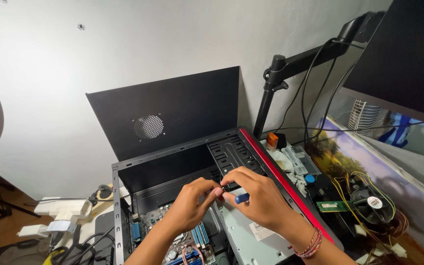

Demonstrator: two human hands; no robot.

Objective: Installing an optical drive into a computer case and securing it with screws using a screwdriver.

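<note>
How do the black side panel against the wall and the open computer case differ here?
The side panel stands upright against the wall; the case lies flat on its side. The panel is a plain black sheet with one round vent; the case has a red edge and an exposed motherboard. Both hands, left hand and right hand, work over the case, not the panel. Both are black metal.

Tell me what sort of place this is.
Probably a home computer-repair desk: an open computer case with its motherboard exposed, a loose cooling fan with wires beside it, and a monitor arm against the wall.
</note>
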